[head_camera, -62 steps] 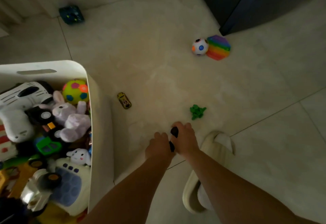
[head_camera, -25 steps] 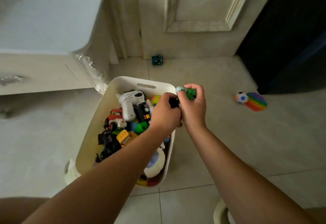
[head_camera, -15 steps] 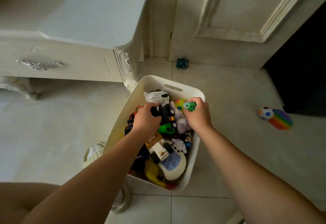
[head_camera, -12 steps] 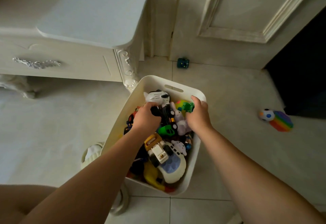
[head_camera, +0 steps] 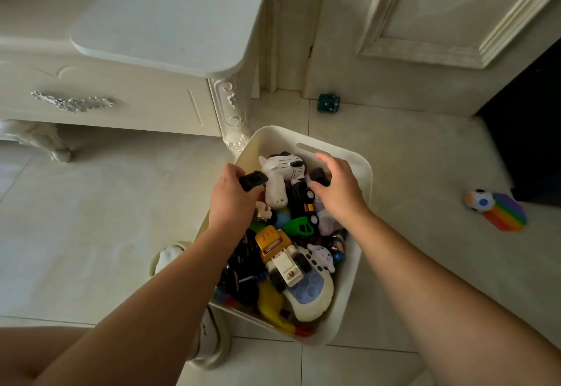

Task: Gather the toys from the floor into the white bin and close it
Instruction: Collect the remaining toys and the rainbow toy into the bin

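Note:
The white bin [head_camera: 365, 170] stands on the tiled floor, packed with several toys, among them a white striped plush [head_camera: 280, 173], a yellow truck [head_camera: 271, 241] and a green car [head_camera: 301, 227]. My left hand [head_camera: 232, 200] is over the bin's left side, shut on a small black toy [head_camera: 252, 181]. My right hand [head_camera: 341, 189] hovers over the far right of the bin with its fingers spread and nothing clearly held. On the floor lie a spotted ball [head_camera: 479, 200], a rainbow pop toy [head_camera: 507, 216] and a teal cube [head_camera: 328, 103]. No lid is in view.
A white ornate cabinet [head_camera: 136, 60] stands left of the bin, its carved leg touching the bin's far corner. A panelled door [head_camera: 431, 21] is behind, and dark furniture [head_camera: 534, 130] at the right. My slippered feet [head_camera: 209, 340] are beside the bin's near left corner.
My hands came up from the floor to the bin. The green toy has left my right hand, whose fingers have spread. My left hand still holds the black toy.

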A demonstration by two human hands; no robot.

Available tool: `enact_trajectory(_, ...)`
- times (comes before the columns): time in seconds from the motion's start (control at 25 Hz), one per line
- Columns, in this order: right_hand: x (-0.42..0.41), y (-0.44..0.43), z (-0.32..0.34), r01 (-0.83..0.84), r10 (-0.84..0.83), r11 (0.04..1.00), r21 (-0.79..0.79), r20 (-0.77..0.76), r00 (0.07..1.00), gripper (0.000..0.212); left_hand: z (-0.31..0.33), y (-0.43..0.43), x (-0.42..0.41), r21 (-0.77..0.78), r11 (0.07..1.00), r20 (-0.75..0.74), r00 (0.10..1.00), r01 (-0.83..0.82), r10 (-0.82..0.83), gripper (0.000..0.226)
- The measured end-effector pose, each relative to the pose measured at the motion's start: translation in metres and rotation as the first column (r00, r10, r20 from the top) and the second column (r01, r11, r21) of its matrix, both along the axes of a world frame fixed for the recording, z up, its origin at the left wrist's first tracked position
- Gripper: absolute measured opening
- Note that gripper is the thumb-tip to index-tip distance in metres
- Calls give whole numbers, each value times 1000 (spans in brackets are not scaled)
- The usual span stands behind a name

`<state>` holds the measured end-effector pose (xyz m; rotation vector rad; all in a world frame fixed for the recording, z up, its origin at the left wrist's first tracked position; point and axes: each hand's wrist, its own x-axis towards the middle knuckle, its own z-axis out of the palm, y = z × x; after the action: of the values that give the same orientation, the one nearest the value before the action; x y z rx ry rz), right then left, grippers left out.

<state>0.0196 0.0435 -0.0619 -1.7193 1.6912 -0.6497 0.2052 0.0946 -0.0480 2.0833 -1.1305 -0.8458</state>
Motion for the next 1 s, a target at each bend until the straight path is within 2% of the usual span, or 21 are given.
enact_trajectory(0.08,6,0,-1,29,-28,999,29,-20,999,53,-2,2,3,54,997,47,997,52,-54,51)
enact_trajectory(0.12,8,2,-3,37,-35,999,25,-84,996,51,-2,3,3,69,994,88,992,79,-85,52)
enact_trajectory(0.2,10,10,-8,25,-27,1000,-9,-249,968,45,-3,5,3,89,986,209,966,138,-154,43)
enact_trajectory(0.28,7,17,-14,5,-3,1000,4,-327,945,39,-7,6,5,129,972,290,930,197,-227,34)
enact_trajectory(0.4,1,21,-17,-58,90,990,128,-260,962,39,-13,9,7,218,942,306,898,256,-315,34)
enact_trajectory(0.48,-4,22,-12,-64,82,992,107,-170,982,41,-10,11,0,180,951,345,889,250,-299,36)
enact_trajectory(0.56,-12,24,-4,12,-12,1000,11,-71,997,41,2,9,-14,89,957,396,872,276,-289,36)
enact_trajectory(0.64,-23,26,5,126,-125,988,-87,11,992,36,13,2,-34,-15,939,373,873,344,-313,35)
enact_trajectory(0.76,-51,24,12,348,-322,919,-185,156,934,29,23,-9,-77,-123,889,326,864,441,-383,33)
enact_trajectory(0.84,-80,20,8,463,-438,876,-135,180,881,30,25,-12,-109,-174,854,301,852,491,-429,31)
enact_trajectory(1.0,-141,22,-30,505,-517,854,125,84,852,46,18,-9,-182,-247,745,214,784,620,-582,41)
